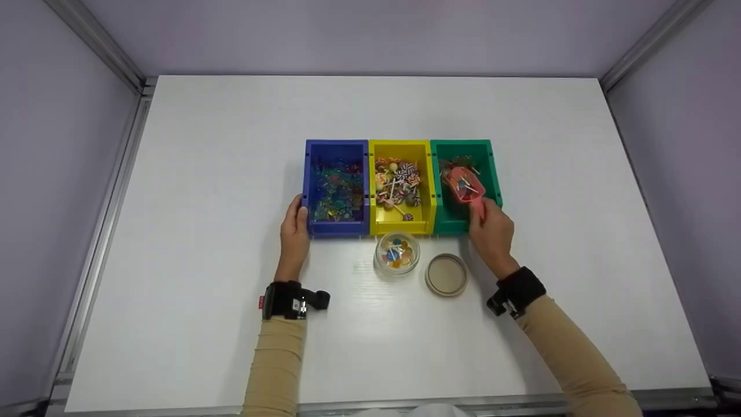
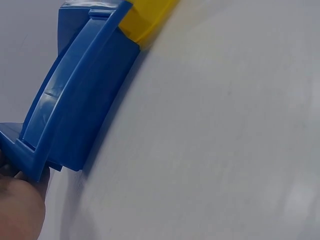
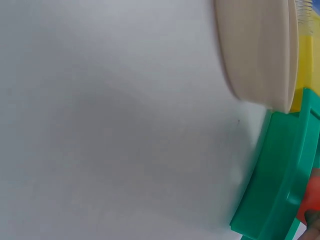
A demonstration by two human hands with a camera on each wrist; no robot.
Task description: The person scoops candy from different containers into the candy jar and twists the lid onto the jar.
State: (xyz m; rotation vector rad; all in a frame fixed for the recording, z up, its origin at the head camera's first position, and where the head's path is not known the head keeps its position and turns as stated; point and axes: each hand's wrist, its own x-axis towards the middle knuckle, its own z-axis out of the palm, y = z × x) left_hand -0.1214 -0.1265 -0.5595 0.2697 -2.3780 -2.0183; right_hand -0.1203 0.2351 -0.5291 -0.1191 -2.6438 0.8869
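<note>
My left hand (image 1: 294, 234) grips the front left corner of a blue storage bin (image 1: 337, 227), which holds a pile of small translucent coloured pieces. In the left wrist view, the bin's rim partly hides the fingers. My right hand (image 1: 492, 233) holds a pink-red scoop (image 1: 477, 205) by its handle. The scoop is inside a green bin (image 1: 496, 179), tilted over wrapped candies, and some lollipops with white sticks lie in its bowl. In front of the bins stands an open clear jar (image 1: 378, 263) with several candies and lollipops in it.
Between the blue and green bins, a yellow bin (image 1: 402, 227) contains swirled lollipops (image 1: 407, 171). A beige round lid (image 1: 446, 275) lies right of the jar, close to my right wrist. The white table (image 1: 191, 231) is bounded by pale walls behind and at both sides.
</note>
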